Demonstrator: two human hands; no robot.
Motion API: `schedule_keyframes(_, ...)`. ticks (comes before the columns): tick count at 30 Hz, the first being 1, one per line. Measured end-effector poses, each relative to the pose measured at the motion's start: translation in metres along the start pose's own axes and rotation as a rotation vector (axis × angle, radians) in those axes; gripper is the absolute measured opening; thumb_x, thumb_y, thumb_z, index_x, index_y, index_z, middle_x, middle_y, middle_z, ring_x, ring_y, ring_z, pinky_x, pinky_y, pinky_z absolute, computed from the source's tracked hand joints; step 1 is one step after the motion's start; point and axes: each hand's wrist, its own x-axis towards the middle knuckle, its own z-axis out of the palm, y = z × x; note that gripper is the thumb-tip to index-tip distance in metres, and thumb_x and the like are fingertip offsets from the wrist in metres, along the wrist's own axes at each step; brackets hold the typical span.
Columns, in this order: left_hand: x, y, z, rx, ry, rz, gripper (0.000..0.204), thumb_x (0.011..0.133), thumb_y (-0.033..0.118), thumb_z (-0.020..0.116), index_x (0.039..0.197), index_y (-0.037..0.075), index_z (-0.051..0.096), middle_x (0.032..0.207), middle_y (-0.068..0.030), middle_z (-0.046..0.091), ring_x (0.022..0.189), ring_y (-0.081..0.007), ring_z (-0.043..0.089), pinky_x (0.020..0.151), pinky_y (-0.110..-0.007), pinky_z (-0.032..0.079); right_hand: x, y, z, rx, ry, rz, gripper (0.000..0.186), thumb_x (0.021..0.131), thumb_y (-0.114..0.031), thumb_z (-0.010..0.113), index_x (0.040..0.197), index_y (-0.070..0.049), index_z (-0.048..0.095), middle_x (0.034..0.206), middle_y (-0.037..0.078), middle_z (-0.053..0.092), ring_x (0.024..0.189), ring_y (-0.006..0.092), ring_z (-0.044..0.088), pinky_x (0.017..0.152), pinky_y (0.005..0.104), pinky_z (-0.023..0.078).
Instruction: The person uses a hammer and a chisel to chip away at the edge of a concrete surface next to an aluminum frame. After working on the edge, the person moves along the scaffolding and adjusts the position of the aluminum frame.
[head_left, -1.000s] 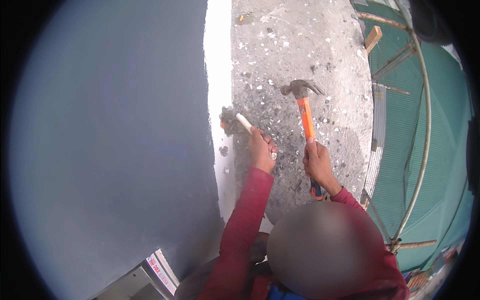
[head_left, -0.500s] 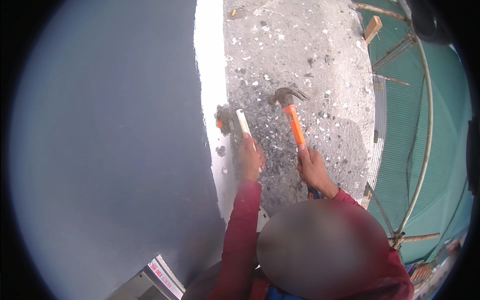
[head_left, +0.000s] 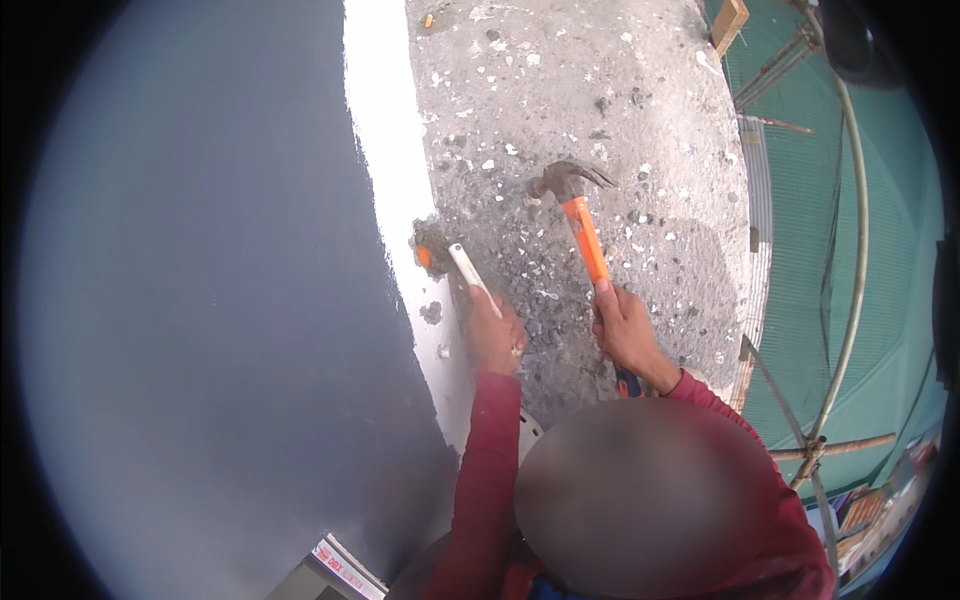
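Observation:
My right hand [head_left: 628, 332] is wrapped round the orange handle of a claw hammer [head_left: 588, 240]. The dark head points away from me, above the concrete floor. In my closed left hand [head_left: 497, 335] is a slim white-handled tool [head_left: 464, 263]; its rounded end with a small hole sticks out beyond the fingers, and its other end is mostly hidden. That rounded end lies just right of a rough hole [head_left: 435, 240] broken into the white band [head_left: 385, 150] at the wall's foot. Something orange [head_left: 424, 257] shows inside the hole. A smaller chipped spot [head_left: 431, 313] lies nearer to me.
A dark grey wall [head_left: 220, 270] fills the left side. Grey rubble and white flecks litter the concrete floor [head_left: 560, 90]. Along the right run scaffold poles [head_left: 857, 230] and green netting [head_left: 800, 250]. A wood block [head_left: 729, 26] stands at the far right edge, and a printed box [head_left: 345, 570] at lower left.
The view has shifted slightly. My left hand has drawn the white-handled tool a little nearer to me, and it now tilts more to the left. The hammer is held almost as before.

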Motion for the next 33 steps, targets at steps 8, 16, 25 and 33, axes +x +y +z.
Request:
schedule_keyframes(8,-0.003,0.003,0.004,0.008,0.014,0.020,0.051,0.107,0.061,0.034,0.091,0.013,0.043,0.056,0.0015,0.035,0.038,-0.0117,0.033,0.034,-0.029,0.028,0.004,-0.003,-0.003,0.016,0.000,-0.010,0.056,0.109,-0.052,0.038,0.084,-0.004,0.051,0.059,0.003,0.048,0.044,0.0113,0.047,0.042,0.0313,0.041)
schedule_keyframes(16,-0.017,-0.022,0.016,0.098,0.077,0.152,0.047,0.110,0.050,0.033,0.087,0.010,0.042,0.058,-0.0006,0.037,0.041,-0.0129,0.037,0.038,-0.031,0.035,0.037,-0.043,-0.005,-0.617,0.231,-0.474,0.032,0.104,-0.031,0.056,0.104,0.001,0.057,0.076,0.020,0.065,0.064,0.0402,0.066,0.056,0.0477,0.050)
schedule_keyframes(25,-0.041,-0.075,-0.027,0.303,0.270,0.237,0.046,0.111,0.045,0.036,0.086,0.007,0.043,0.066,-0.0021,0.042,0.045,-0.0120,0.039,0.039,-0.029,0.038,0.126,-0.060,0.069,-1.014,0.241,-1.300,0.019,0.085,-0.018,0.065,0.099,-0.007,0.064,0.093,0.005,0.057,0.100,0.0213,0.056,0.083,0.0344,0.048)
schedule_keyframes(33,-0.045,-0.096,-0.034,0.269,0.284,0.170,0.046,0.109,0.048,0.040,0.089,0.007,0.044,0.070,-0.0016,0.042,0.049,-0.0098,0.040,0.040,-0.026,0.038,0.164,-0.064,0.154,-1.192,-0.289,-1.540,0.013,0.087,-0.019,0.066,0.076,-0.014,0.072,0.110,0.000,0.065,0.116,0.0155,0.054,0.094,0.0303,0.045)
